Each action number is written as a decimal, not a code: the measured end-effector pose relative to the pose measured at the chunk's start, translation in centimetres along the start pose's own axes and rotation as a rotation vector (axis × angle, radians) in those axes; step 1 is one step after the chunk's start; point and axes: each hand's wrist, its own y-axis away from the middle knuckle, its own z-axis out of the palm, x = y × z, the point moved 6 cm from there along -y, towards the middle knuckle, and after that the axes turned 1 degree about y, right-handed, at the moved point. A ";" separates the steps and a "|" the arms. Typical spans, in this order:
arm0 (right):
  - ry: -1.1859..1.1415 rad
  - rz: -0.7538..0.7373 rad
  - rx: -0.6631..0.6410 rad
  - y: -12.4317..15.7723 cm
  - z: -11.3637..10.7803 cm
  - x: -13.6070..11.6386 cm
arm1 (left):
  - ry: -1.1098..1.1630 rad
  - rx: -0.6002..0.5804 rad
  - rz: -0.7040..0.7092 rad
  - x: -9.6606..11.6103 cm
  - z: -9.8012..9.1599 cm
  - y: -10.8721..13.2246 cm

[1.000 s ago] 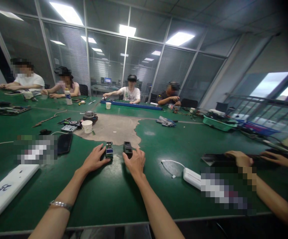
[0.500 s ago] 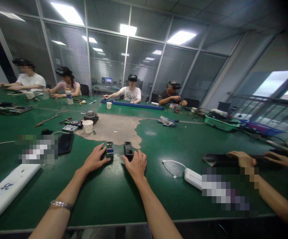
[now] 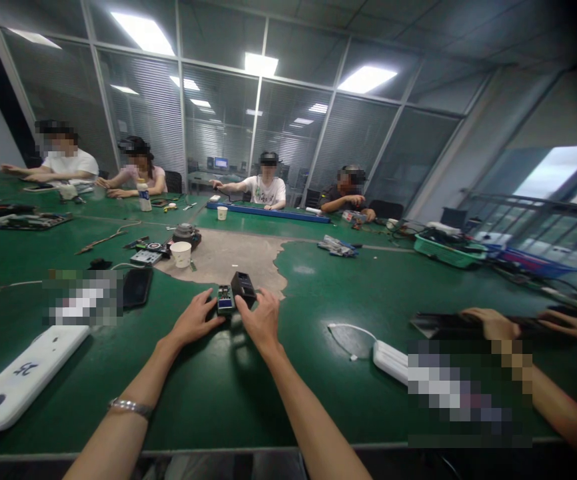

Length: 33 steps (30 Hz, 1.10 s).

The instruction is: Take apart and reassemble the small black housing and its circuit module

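Observation:
A small device with an exposed circuit board and a blue part [image 3: 225, 301] stands on the green table [image 3: 198, 400]. My left hand [image 3: 197, 319] is at its left side, fingers and thumb around its near end. Just right of it, a black plastic housing [image 3: 243, 287] is tilted, its top close to the circuit-board device. My right hand [image 3: 262, 319] grips the housing between thumb and fingers. Whether the two parts touch is hard to tell.
A paper cup [image 3: 180, 254], a black phone [image 3: 137, 287] and a white power bank [image 3: 391, 361] lie around. A white device [image 3: 28, 373] is at left. Another person's hand [image 3: 493, 325] rests on a black part at right. Several people sit across.
My right hand has moved left and tilted the black housing, bringing it beside the circuit-board device. My left hand remains at that device. The view has shifted slightly.

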 end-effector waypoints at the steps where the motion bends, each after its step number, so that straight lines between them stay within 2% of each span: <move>1: 0.002 -0.002 -0.012 0.0 0.2 -0.7 | 0.000 0.004 -0.003 0.0 0.0 0.0; 5: 0.025 0.011 -0.076 0.0 1.1 -2.7 | 0.010 0.029 -0.025 -0.3 0.2 0.0; 13: 0.059 0.022 -0.139 0.1 2.0 -4.4 | 0.053 0.068 -0.070 -0.8 0.5 0.0; 23: 0.154 0.005 -0.235 1.8 3.7 -3.7 | 0.029 0.062 -0.031 -0.9 0.6 -0.1; 28: 0.190 0.001 -0.271 1.8 3.4 -3.9 | 0.010 0.051 -0.032 -0.8 0.7 0.0; 33: 0.188 -0.019 -0.237 1.2 3.1 -4.5 | -0.002 0.037 -0.025 -0.7 0.7 0.0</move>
